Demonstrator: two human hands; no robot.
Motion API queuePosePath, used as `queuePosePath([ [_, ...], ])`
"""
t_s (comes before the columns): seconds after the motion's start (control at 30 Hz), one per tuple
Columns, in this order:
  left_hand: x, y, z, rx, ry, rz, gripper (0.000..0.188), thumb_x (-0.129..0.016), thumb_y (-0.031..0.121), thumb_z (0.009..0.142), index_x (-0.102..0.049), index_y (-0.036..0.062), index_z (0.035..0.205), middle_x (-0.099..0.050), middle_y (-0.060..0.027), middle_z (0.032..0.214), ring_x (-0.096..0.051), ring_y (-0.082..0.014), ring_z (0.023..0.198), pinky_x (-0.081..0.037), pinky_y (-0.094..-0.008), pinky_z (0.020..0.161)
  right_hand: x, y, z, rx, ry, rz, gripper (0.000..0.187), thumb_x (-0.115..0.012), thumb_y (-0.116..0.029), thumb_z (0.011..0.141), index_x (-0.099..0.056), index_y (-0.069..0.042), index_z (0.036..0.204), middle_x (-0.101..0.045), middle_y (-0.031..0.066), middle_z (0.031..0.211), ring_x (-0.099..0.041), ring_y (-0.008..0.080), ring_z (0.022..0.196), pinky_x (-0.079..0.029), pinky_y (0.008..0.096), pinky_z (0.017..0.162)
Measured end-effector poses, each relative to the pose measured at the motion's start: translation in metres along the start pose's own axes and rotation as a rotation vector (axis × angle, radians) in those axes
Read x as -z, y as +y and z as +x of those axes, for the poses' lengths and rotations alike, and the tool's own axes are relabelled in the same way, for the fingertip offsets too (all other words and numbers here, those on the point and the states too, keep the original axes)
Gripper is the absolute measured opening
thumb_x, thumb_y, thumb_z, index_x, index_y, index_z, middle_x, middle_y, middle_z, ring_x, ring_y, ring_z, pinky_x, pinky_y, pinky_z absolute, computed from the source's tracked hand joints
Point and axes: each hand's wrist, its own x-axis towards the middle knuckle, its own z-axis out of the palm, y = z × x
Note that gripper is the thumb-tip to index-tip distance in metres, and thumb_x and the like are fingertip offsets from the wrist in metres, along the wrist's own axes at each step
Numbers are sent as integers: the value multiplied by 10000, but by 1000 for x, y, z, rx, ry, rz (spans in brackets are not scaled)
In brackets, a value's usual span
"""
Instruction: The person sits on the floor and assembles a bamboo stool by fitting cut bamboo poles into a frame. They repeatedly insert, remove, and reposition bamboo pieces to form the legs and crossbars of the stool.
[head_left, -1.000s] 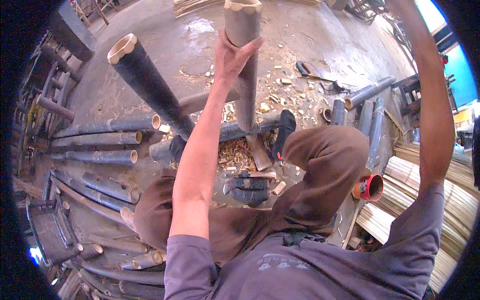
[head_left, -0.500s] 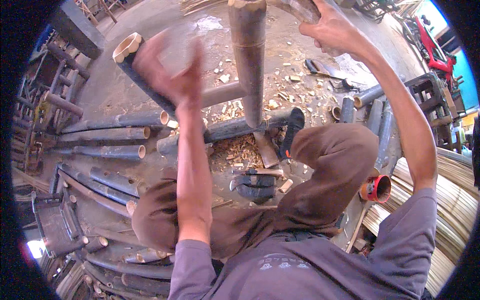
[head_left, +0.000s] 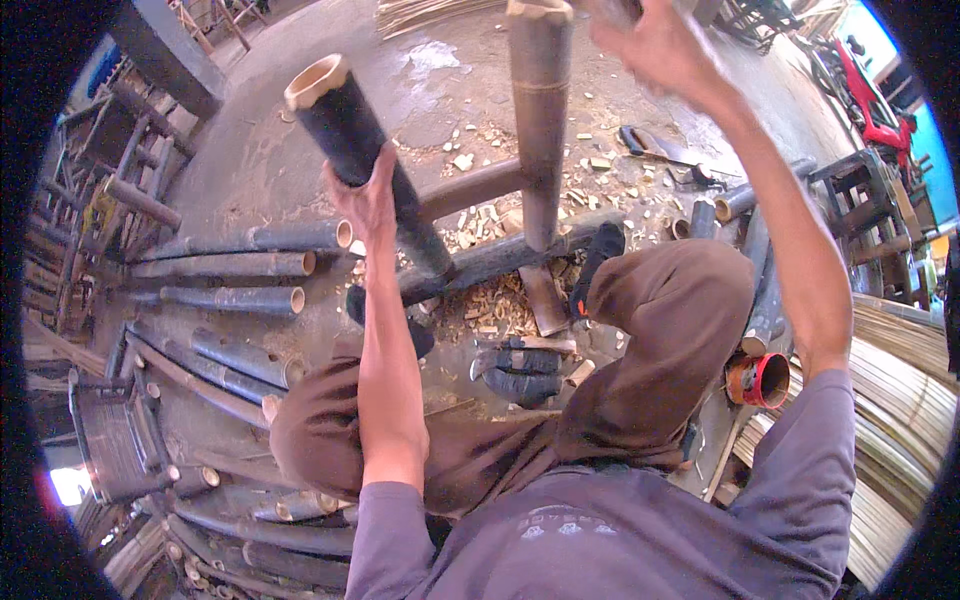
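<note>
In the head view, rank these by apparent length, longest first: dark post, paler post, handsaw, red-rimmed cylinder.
1. Dark post and paler post: too alike to rank; the paler one's top reaches the picture's edge.
2. Handsaw.
3. Red-rimmed cylinder.

Purple-grey shirt (head_left: 620, 520), brown trousers (head_left: 665, 325), dark footwear (head_left: 598, 262)

Dark bamboo post (head_left: 362, 133), around 11 o'clock: open hollow top, pale scalloped rim, leans toward 11. Grey-brown bamboo post (head_left: 541, 130), between 12 and 1: near upright, pale notched rim, one node ring. Brown crosspiece (head_left: 472, 189), 12 o'clock, bridges both posts. Dark base tube (head_left: 500, 262) lies below on floor, slanting 8 to 2; both posts' lower ends meet it.
</note>
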Motion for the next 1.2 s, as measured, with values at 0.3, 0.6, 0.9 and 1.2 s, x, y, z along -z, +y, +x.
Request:
queuePosePath([
  [0.3, -9, -13, 19, -33, -65, 110, 568, -826, 339, 710, -558, 9, 1088, -656, -104, 964, -606, -197, 869, -465, -326, 829, -7, -120, 30, 344, -262, -53, 713, -635, -212, 879, -269, 9, 1449, -533, 169, 1054, -601, 191, 650, -492, 290, 516],
  [0.6, -6, -25, 13, -41, -44, 58, 544, -838, 286, 715, -547, 5, 1079, -651, -86, 929, -603, -166, 814, -481, -298, 776, -36, -143, 51, 401, -427, -13, 640, -615, -297, 914, -351, 35, 1394, -577, 108, 782, -550, 145, 551, -410, 270, 392],
  [0.9, 4, -33, 14, -51, -30, 98, 552, -830, 278, 718, -540, 1, 1097, -653, -89, 912, -605, -174, 800, -486, -304, 770, -77, -100, 36, 494, -135, -101, 498, -587, -136, 884, -410, 35, 1316, -552, 123, 938, -583, 187, 683, -480, 279, 510],
  [1.2, -6, -27, 12, -15, -56, 59, 560, -832, 279, 716, -532, 5, 1101, -647, -97, 919, -598, -181, 812, -481, -314, 775, -102, -42, 6, 388, -72, -33, 741, -678, -208, 790, -323, -103, 1433, -653, 246, 961, -678, 327, 743, -525, 411, 662],
])
